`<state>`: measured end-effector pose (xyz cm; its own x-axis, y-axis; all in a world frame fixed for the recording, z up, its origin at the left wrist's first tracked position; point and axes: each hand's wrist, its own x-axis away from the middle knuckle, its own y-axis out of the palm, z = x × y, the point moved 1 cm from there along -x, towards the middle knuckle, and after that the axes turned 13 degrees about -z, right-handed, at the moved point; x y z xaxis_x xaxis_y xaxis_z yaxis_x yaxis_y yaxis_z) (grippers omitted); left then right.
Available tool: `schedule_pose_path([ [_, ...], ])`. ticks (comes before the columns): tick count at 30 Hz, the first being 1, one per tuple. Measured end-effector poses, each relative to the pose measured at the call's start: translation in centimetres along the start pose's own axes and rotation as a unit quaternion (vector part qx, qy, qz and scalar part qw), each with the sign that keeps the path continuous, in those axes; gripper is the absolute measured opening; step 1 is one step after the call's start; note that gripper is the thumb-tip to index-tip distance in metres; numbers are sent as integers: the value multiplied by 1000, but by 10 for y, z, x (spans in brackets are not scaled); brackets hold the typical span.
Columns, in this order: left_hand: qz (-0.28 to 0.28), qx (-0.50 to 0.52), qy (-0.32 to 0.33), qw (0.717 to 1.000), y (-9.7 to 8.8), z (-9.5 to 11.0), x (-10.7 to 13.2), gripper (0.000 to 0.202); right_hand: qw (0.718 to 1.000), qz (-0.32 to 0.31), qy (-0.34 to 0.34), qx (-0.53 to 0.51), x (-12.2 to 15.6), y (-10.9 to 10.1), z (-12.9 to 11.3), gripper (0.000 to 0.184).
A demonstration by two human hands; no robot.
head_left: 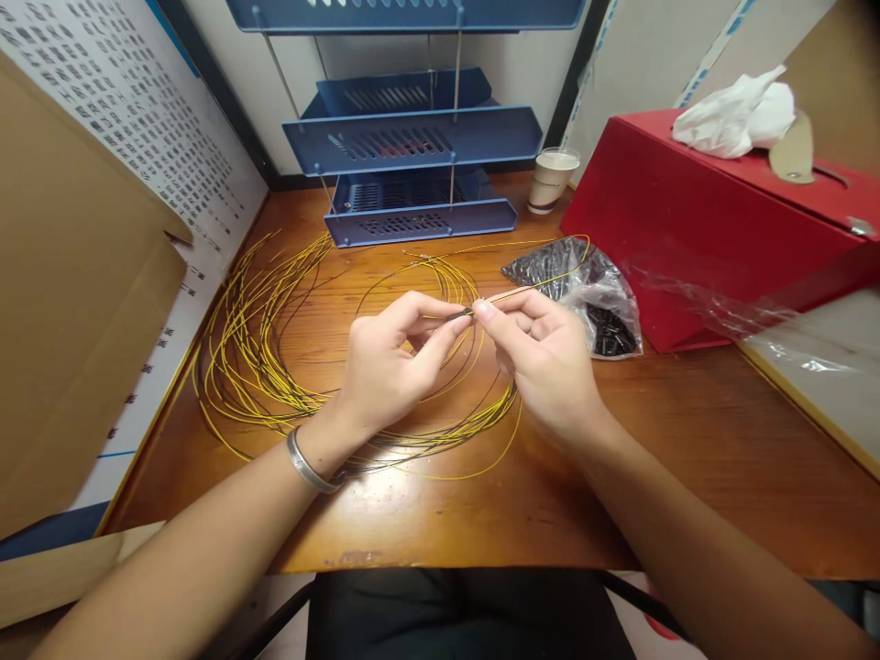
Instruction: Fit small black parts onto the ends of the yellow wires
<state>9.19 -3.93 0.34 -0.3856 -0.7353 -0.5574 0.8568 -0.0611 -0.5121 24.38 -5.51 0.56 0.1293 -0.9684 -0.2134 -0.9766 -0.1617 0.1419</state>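
Left hand (385, 367), right hand (550, 362), one yellow wire (512, 294) between their fingers (455, 324).

A thin yellow wire (509, 294) is pinched near its end by the fingertips of the right hand (543, 357) and arcs away to that hand's far right. At the wire's tip is a small dark tube-like piece (462, 315), nipped by the left hand (385, 367). Beneath both hands, a loose coil of yellow and black wires (254, 367) lies flat on the surface (687, 440), spreading out to the left.
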Motion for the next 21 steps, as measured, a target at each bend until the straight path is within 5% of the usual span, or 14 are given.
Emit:
schedule_pose_path([
  [13, -7, 19, -1, 1000, 2, 4, 1, 10, 998, 50, -25, -36, -2, -10, 2, 26],
  [21, 5, -6, 22, 1000, 1, 3, 0, 10, 999, 24, -5, -24, 1, -3, -1, 29],
])
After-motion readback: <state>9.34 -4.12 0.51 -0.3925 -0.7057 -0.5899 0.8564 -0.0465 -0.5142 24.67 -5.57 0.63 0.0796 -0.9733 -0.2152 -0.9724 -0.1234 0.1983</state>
